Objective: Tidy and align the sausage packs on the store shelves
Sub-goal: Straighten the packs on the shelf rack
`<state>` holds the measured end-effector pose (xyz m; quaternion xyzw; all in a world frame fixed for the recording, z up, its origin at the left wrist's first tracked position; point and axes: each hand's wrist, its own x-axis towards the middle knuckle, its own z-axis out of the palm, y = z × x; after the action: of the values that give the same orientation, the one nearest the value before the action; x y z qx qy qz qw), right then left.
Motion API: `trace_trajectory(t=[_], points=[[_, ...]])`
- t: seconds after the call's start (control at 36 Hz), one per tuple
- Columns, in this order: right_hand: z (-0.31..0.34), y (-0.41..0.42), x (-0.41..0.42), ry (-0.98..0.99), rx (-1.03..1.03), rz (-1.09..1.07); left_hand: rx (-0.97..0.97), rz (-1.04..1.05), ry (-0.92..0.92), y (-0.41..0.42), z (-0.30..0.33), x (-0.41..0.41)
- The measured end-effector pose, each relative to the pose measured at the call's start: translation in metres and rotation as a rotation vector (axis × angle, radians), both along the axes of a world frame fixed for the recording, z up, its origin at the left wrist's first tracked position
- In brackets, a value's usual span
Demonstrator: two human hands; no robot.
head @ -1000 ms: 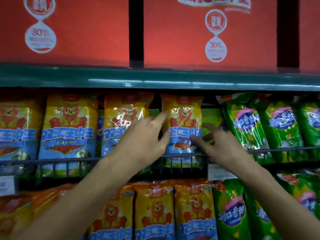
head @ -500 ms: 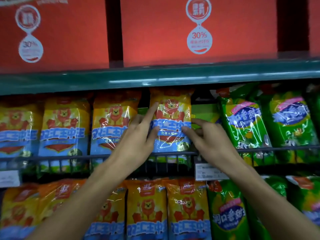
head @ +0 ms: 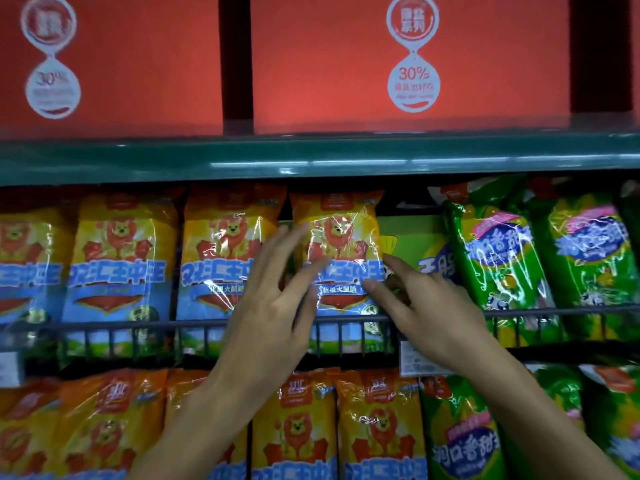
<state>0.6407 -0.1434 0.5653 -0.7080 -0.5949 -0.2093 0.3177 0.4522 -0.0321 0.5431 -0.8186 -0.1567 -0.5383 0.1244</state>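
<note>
Both hands have slid apart: left hand (head: pixel 273 306) and right hand (head: pixel 429 306) touch the yellow pack (head: pixel 341 258) with straight, open fingers. Soft, slippery pack; hold its sides.

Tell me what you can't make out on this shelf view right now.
All head view:
- Green box: mostly hidden behind the yellow pack and right hand.
- Price tag: print too small and blurred.
- Lower row packs: cut off by the bottom edge, partly covered by forearms.
- Left hand: palm contact unclear.

Yellow-and-blue lion sausage pack (head: pixel 341 258), upright behind wire rail, middle shelf
</note>
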Motion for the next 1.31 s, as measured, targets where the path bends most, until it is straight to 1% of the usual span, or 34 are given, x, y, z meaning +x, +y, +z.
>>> trace_trajectory(t=[0.06, 0.14, 0.28, 0.42, 0.56, 0.61, 0.67, 0.75, 0.81, 0.86, 0.92, 0.97, 1.06, 1.11, 1.17, 1.22, 1.31], points=[[-0.004, -0.001, 0.000, -0.059, -0.009, -0.035, 0.078, 0.027, 0.096, 0.002, -0.004, -0.001], [-0.011, -0.001, 0.000, -0.145, 0.021, -0.101, 0.085, 0.085, 0.197, -0.001, -0.008, -0.003], [-0.015, 0.000, -0.001, -0.169, 0.050, -0.133, 0.053, 0.132, 0.239, -0.002, -0.006, -0.006], [-0.015, 0.000, -0.001, -0.134, 0.062, -0.116, 0.051, 0.150, 0.279, -0.002, -0.007, -0.008], [-0.014, 0.000, -0.002, -0.122, 0.094, -0.132, 0.056, 0.105, 0.277, 0.001, -0.006, -0.007], [-0.012, -0.002, 0.000, -0.063, 0.115, -0.069, 0.036, 0.056, 0.257, 0.001, -0.005, -0.005], [-0.012, -0.010, 0.005, 0.032, 0.151, 0.053, -0.012, -0.043, 0.218, -0.002, -0.002, -0.005], [-0.012, -0.032, 0.023, 0.119, 0.304, 0.149, -0.137, -0.250, 0.095, -0.014, 0.001, -0.004], [-0.010, -0.049, 0.040, 0.176, 0.439, 0.167, -0.196, -0.347, 0.019, -0.025, 0.003, 0.000], [-0.007, -0.066, 0.061, 0.240, 0.554, 0.165, -0.210, -0.384, -0.011, -0.038, 0.004, 0.010], [-0.005, -0.081, 0.082, 0.285, 0.591, 0.145, -0.263, -0.423, -0.001, -0.052, 0.007, 0.024], [-0.005, -0.094, 0.102, 0.280, 0.576, 0.104, -0.365, -0.450, 0.043, -0.067, 0.012, 0.045], [-0.007, -0.106, 0.120, 0.198, 0.511, 0.016, -0.530, -0.422, 0.075, -0.084, 0.024, 0.086], [-0.005, -0.109, 0.129, 0.137, 0.476, -0.038, -0.542, -0.374, 0.023, -0.088, 0.035, 0.114], [-0.002, -0.111, 0.136, 0.114, 0.448, -0.043, -0.532, -0.301, -0.023, -0.089, 0.044, 0.137], [0.003, -0.110, 0.142, 0.108, 0.385, -0.052, -0.567, -0.218, 0.025, -0.089, 0.051, 0.155], [0.005, -0.108, 0.149, 0.059, 0.308, -0.065, -0.644, -0.074, 0.170, -0.088, 0.052, 0.172]])
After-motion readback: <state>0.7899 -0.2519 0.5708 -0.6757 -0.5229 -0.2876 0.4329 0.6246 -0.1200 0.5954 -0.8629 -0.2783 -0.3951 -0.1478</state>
